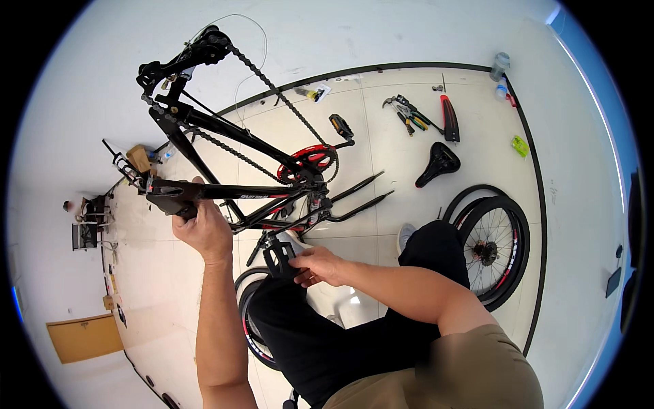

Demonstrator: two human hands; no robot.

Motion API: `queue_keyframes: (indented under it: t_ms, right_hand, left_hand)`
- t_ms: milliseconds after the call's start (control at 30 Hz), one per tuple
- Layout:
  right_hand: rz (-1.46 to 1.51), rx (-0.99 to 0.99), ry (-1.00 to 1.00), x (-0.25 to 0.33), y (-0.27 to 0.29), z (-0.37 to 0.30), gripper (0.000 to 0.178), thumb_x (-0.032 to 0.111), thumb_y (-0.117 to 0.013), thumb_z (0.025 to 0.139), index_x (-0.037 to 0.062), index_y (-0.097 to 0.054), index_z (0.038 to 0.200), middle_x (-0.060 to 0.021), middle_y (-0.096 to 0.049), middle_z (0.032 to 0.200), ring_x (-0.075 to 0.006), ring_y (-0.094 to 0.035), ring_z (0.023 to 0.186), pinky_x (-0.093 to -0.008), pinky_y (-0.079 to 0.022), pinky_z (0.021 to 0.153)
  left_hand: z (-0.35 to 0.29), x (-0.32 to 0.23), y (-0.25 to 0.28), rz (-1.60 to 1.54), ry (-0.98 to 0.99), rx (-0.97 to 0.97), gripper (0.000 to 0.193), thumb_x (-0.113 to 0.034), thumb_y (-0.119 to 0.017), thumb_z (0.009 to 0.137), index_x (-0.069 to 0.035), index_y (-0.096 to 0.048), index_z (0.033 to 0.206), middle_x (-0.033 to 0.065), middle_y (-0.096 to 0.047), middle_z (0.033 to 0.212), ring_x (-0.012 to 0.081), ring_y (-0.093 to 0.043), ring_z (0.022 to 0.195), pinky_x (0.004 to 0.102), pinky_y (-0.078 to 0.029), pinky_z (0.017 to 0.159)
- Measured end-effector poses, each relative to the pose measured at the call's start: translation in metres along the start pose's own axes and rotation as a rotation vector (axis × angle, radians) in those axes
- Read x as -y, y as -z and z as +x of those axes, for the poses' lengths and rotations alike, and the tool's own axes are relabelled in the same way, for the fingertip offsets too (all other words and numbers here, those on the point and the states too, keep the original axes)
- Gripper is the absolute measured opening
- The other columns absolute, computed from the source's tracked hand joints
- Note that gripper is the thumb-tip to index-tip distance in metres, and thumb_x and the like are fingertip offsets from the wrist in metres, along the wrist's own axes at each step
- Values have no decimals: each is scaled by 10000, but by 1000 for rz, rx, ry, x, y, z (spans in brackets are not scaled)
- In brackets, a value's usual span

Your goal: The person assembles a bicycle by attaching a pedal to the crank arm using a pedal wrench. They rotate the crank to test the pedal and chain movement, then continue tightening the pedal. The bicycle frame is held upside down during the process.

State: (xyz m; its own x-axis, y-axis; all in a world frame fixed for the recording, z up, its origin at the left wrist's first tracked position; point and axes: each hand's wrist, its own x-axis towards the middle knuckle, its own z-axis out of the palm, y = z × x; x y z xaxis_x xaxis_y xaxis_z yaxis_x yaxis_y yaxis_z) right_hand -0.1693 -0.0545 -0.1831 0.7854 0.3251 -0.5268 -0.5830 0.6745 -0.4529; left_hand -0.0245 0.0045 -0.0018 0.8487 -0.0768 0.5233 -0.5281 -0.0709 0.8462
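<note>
A black bicycle frame (252, 192) with red accents is tilted up in front of me, its wheels off. My left hand (204, 228) is wrapped round the broad black end of a frame tube at the left. Lower down, my right hand (317, 266) grips the edge of a black pedal (278, 258) near my knee. Beyond it are the red chainring (306, 162) and the opposite pedal (340, 127), with its orange reflector. A chain (272, 88) runs from the chainring up to the derailleur (211, 44), where a thin cable loops loose.
Wheels (494, 252) lie at my right; another wheel (255, 334) is partly hidden by my left leg. On the tiled floor are a black saddle (439, 163), pliers (412, 123), a red-and-black strip (449, 117) and a yellow-green packet (520, 146). Bottles (500, 66) stand by the wall.
</note>
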Motion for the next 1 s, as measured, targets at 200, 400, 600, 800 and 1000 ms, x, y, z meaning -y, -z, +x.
queue_keyframes:
  t_ms: [200, 400, 600, 800, 1000]
  right_hand:
    - [5, -3, -9, 0, 3, 12, 303, 136, -671, 895, -26, -560, 1126, -82, -623, 874, -182, -640, 688, -329, -577, 624]
    - [-12, -35, 15, -3, 7, 16, 258, 141, -692, 876, -28, -587, 1042, -63, -609, 810, -163, -627, 608, -311, -578, 548]
    - [-43, -61, 13, -9, 12, 26, 269, 130, -690, 878, -36, -572, 1054, -68, -601, 802, -169, -627, 596, -330, -585, 530]
    - [-29, -89, -2, -16, 20, 32, 274, 105, -680, 894, -62, -566, 1079, -104, -611, 819, -199, -644, 607, -351, -602, 577]
    - [-54, -134, 11, -19, 28, 36, 276, 90, -665, 899, -83, -549, 1081, -139, -627, 823, -215, -658, 621, -362, -605, 584]
  left_hand:
    - [0, -2, -1, 29, 11, -8, 143, 32, -569, 931, 85, -667, 1019, -4, -574, 691, 32, -456, 539, 190, -329, 462]
    - [-1, -6, -7, 4, -10, -38, 133, 27, -562, 931, 89, -653, 1004, 11, -590, 685, 34, -451, 519, 189, -318, 444]
    - [-2, -5, -3, 12, -14, -19, 118, 24, -576, 930, 87, -660, 984, 3, -579, 667, 31, -445, 511, 190, -313, 439]
    - [-5, -4, -1, 21, -15, -4, 106, 21, -589, 929, 78, -667, 974, -4, -570, 654, 29, -440, 505, 190, -311, 436]
    - [-4, -4, -1, 8, -1, -17, 98, 30, -591, 925, 70, -662, 980, -2, -581, 662, 26, -442, 505, 190, -314, 432]
